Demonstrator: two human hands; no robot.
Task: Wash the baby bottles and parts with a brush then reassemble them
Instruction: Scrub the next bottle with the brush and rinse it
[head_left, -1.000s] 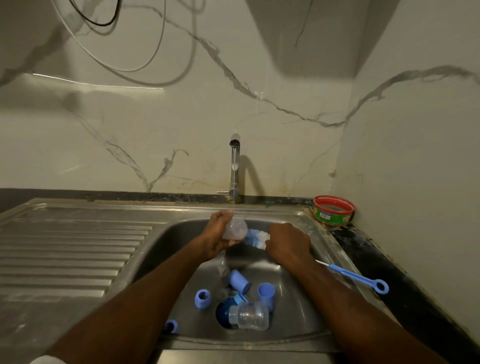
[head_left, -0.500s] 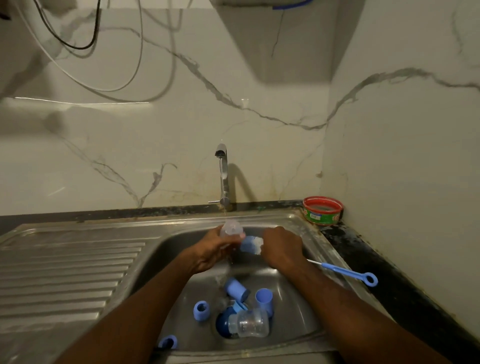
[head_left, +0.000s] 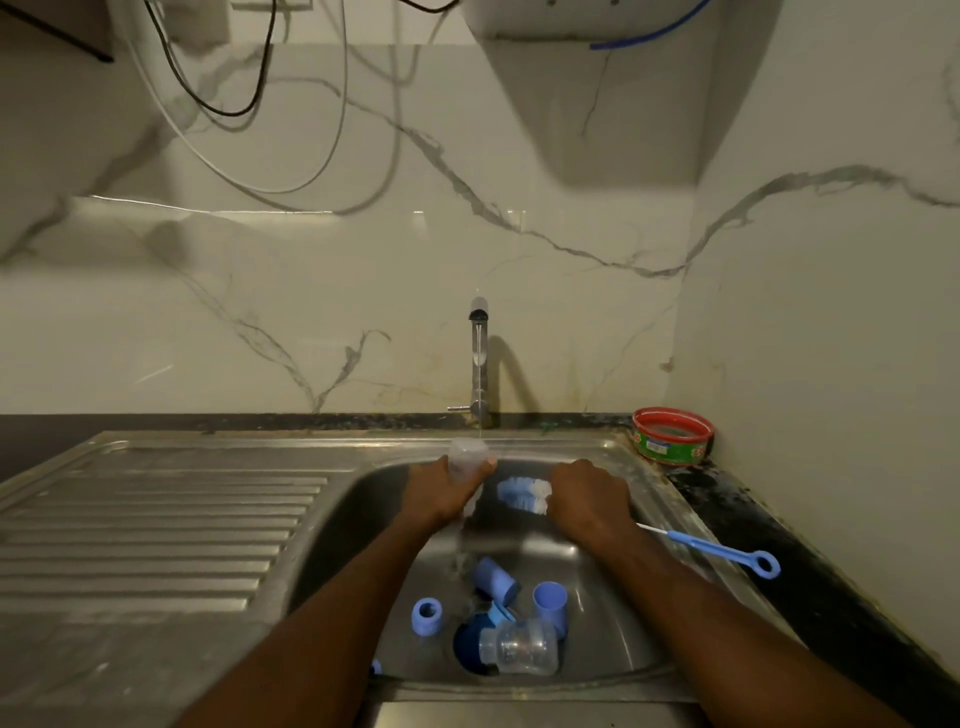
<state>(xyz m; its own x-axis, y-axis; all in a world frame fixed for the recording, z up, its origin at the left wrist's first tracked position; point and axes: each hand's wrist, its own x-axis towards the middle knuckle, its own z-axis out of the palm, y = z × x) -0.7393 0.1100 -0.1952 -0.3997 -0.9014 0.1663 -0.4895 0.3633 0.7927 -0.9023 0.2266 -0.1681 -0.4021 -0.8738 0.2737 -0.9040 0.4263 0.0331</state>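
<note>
Sink (head_left: 613, 457): bottle (head_left: 466, 456) in left hand (head_left: 441, 493).

Between my two hands I see a bottle brush (head_left: 523, 494) with blue and white bristles; its handle past my right hand (head_left: 589, 500) is light blue. My left hand (head_left: 445, 492) grips a clear, colourless bottle (head_left: 467, 456). Below my fingers lie light blue caps (head_left: 550, 603), a dark blue part (head_left: 466, 640) and another clear bottle (head_left: 522, 648) in the grey steel sink (head_left: 613, 639). Right of my right fingers sits a red-rimmed green tub (head_left: 671, 436). The wall (head_left: 363, 260) is cream marble with grey veins.
</note>
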